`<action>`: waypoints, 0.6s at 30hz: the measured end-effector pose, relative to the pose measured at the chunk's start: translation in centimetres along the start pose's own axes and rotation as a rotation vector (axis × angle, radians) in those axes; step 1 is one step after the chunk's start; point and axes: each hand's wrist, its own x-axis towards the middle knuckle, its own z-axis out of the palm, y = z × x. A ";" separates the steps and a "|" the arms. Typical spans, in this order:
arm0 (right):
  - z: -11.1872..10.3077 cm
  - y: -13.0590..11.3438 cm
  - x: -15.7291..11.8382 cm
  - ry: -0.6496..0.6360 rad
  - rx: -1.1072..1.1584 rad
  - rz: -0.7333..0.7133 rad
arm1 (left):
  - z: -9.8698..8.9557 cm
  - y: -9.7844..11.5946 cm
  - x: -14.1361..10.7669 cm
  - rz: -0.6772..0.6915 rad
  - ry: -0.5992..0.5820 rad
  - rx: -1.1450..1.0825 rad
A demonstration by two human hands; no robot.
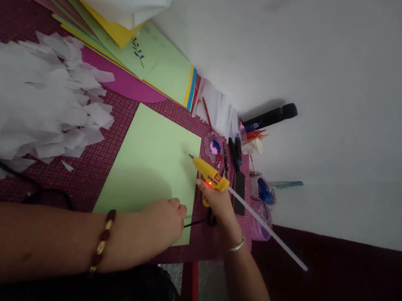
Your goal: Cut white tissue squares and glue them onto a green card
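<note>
Two hands (163, 222) (218, 200), one around glue gun (208, 172)

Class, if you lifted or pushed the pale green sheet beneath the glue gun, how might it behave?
The pale green sheet looks thin, so it is probably light and would likely bend if lifted by one corner. It lies flat on the checked cloth, so it would probably slide, not tip, when pushed.

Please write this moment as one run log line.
right hand: holds yellow glue gun | left hand: over green sheet, hold unclear | gun light: glowing
</note>
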 end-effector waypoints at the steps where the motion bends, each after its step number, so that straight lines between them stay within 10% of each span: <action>1: 0.0 0.0 0.1 -0.004 -0.011 0.001 | 0.0 0.0 0.1 -0.012 -0.004 0.018; 18: 0.1 0.6 1.0 0.047 -0.072 0.011 | -0.6 -0.5 -0.5 0.023 0.098 0.066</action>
